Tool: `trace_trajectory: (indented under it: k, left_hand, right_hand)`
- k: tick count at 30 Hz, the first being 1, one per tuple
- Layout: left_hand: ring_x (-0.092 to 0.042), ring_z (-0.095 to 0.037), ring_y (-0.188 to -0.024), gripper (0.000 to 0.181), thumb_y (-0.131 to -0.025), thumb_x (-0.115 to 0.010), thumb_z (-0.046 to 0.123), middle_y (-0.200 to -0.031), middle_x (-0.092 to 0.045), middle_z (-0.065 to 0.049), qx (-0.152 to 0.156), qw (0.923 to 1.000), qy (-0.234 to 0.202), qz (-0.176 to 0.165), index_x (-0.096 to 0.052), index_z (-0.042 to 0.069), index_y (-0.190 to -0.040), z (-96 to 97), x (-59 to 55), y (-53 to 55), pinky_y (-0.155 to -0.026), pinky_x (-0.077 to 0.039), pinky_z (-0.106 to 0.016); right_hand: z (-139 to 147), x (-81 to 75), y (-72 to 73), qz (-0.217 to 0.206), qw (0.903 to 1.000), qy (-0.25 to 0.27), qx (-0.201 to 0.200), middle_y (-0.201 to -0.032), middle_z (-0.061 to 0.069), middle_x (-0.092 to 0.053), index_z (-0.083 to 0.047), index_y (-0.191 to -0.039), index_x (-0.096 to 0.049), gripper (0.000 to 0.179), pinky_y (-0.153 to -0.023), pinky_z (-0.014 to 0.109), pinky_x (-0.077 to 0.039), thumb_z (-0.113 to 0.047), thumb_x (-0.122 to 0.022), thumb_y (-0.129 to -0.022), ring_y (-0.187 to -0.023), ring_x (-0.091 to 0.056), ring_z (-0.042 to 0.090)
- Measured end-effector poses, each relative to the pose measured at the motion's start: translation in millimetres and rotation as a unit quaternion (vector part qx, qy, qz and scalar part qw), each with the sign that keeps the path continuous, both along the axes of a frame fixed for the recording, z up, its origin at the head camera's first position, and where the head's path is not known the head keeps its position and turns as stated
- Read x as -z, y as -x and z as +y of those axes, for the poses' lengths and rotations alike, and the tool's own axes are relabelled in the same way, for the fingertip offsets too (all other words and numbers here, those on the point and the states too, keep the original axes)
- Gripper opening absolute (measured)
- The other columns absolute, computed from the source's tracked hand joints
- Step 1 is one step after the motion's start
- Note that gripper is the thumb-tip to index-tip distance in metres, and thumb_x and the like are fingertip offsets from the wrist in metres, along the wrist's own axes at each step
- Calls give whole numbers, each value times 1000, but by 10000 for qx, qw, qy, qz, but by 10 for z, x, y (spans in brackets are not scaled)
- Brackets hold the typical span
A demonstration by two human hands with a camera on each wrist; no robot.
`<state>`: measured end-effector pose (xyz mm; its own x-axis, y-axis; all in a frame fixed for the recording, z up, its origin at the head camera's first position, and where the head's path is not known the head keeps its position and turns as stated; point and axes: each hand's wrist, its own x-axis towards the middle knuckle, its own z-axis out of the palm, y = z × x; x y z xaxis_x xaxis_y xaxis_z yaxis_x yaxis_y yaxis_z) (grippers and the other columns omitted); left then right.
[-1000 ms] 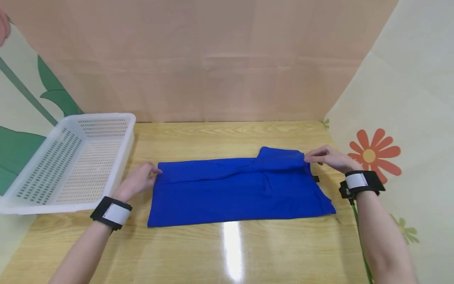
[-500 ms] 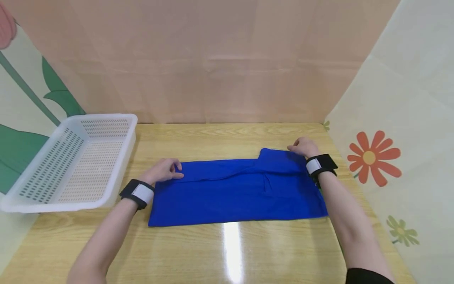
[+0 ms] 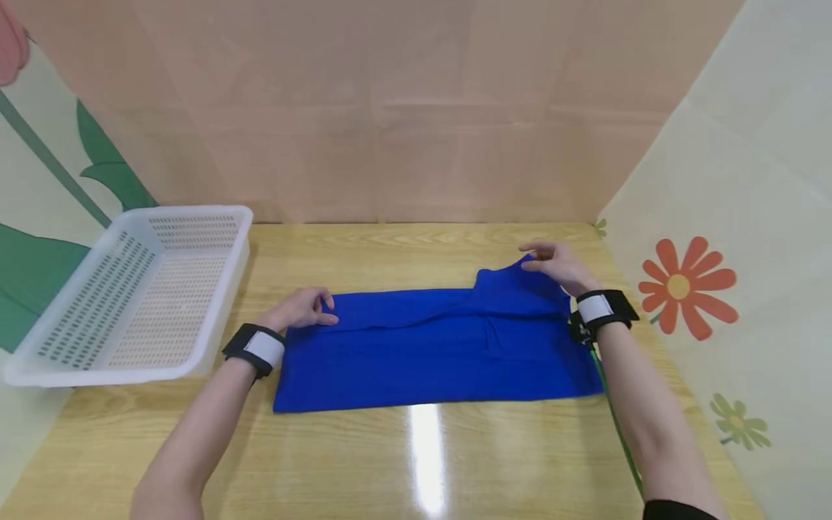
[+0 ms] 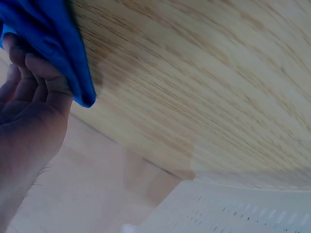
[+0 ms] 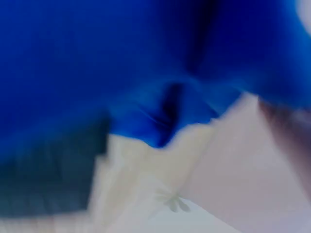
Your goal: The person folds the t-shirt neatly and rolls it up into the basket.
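Note:
A blue shirt [image 3: 403, 361] lies folded lengthwise on the wooden table, with a sleeve-like flap at its far right. My right hand [image 3: 559, 267] pinches the far right corner of that flap, which is raised to a point between thumb and fingers. In the right wrist view the blue fabric [image 5: 97, 58] is blurred and fills the upper part. My left hand [image 3: 302, 309] rests at the shirt's far left corner, thumb and index finger apart on the cloth. The left wrist view shows the left fingers [image 4: 43, 73] loosely bent against the hanging edge of the fabric [image 4: 73, 58].
A white plastic basket [image 3: 224, 303] with slotted walls stands at the left of the table [image 3: 351, 462]. A peach backdrop [image 3: 390, 130] rises behind the table's far edge, and a flower-printed sheet [image 3: 767, 217] borders the right side. A green cable [image 3: 617, 426] runs along the right forearm.
The left hand has moved right, from the shirt's left edge onto its far corner. The right hand has moved left and farther back, and the flap's far right corner is now lifted.

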<state>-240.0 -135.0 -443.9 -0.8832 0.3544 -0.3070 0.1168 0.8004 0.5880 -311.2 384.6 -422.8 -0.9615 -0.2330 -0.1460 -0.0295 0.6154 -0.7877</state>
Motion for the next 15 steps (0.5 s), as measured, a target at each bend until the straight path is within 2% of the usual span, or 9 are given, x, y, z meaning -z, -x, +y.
trace_trajectory:
  k: [2, 4, 6, 8, 11, 12, 13, 14, 15]
  left_hand:
    - [-50, -15, -68, 30, -92, -75, 24, -77, -53, -3, -40, 10000, -1, -38, -62, 3, -108, -1, 5, 9, -60, -40, -25]
    - [-50, -15, -67, 30, -92, -75, 24, -77, -53, -3, -36, 10000, 23, -41, -62, 3, -108, -3, 6, 15, -60, -40, -25]
    - [-50, -15, -67, 29, -92, -75, 24, -77, -53, -2, -82, 9999, 42, -79, -62, 4, -108, 3, 2, 17, -60, -40, -25]
    - [-50, -15, -68, 29, -92, -75, 25, -77, -52, -2, -66, 9999, 73, -75, -62, 4, -108, 5, -5, 18, -61, -40, -25]
    - [-49, -15, -68, 29, -92, -75, 25, -77, -52, -2, -70, 9999, 74, -104, -61, 4, -107, 8, -19, 11, -61, -39, -25]
    - [-49, -15, -67, 29, -92, -75, 24, -76, -51, -2, -59, 9999, 61, -119, -61, 3, -107, 8, -24, 8, -61, -39, -25]
    - [-49, -15, -67, 30, -92, -74, 24, -76, -51, -2, -42, 9999, 53, -128, -61, 3, -107, 12, -32, 4, -60, -39, -25]
    - [-48, -15, -66, 29, -92, -75, 24, -75, -51, -1, -48, 9999, 55, -143, -61, 3, -107, 18, -36, 2, -60, -39, -25]
    - [-48, -14, -66, 29, -92, -75, 23, -75, -50, -1, -33, 9999, 47, -158, -61, 2, -108, 22, -42, -1, -60, -39, -25]
  right_hand:
    - [20, -116, -112, -346, 9962, 325, -737, -133, 15, -64, 2, -134, -60, 43, -93, 22, -48, -16, -68, -96, -122, -56, 17]
    - [59, -221, -243, -744, 9831, 470, -1606, -132, 14, -67, 4, -128, -63, 37, -94, 21, -51, -16, -68, -96, -120, -60, 12]
    - [104, -288, -385, -1187, 9623, 545, -2387, -127, 14, -69, 7, -122, -66, 32, -91, 23, -54, -14, -66, -97, -113, -64, 9]
    - [163, -303, -514, -1614, 9393, 666, -2955, -123, 10, -71, 7, -118, -67, 27, -90, 26, -56, -11, -64, -98, -108, -66, 8]
    - [249, -260, -651, -2082, 9088, 1075, -3452, -117, 14, -73, 10, -119, -66, 25, -94, 33, -56, -4, -54, -102, -107, -69, 18]
    - [278, -238, -679, -2148, 9048, 1177, -3485, -114, 15, -73, 12, -120, -64, 26, -96, 34, -56, -3, -50, -104, -107, -69, 21]
    - [311, -219, -706, -2177, 9065, 1258, -3392, -112, 16, -74, 13, -122, -63, 28, -97, 35, -56, -3, -47, -105, -107, -70, 24]
    - [343, -201, -724, -2120, 9127, 1303, -3242, -110, 18, -74, 15, -124, -60, 30, -98, 36, -55, -4, -44, -106, -107, -70, 27]
    - [367, -184, -734, -2018, 9237, 1292, -2988, -107, 19, -74, 16, -127, -57, 33, -98, 36, -55, -6, -43, -107, -105, -70, 29]
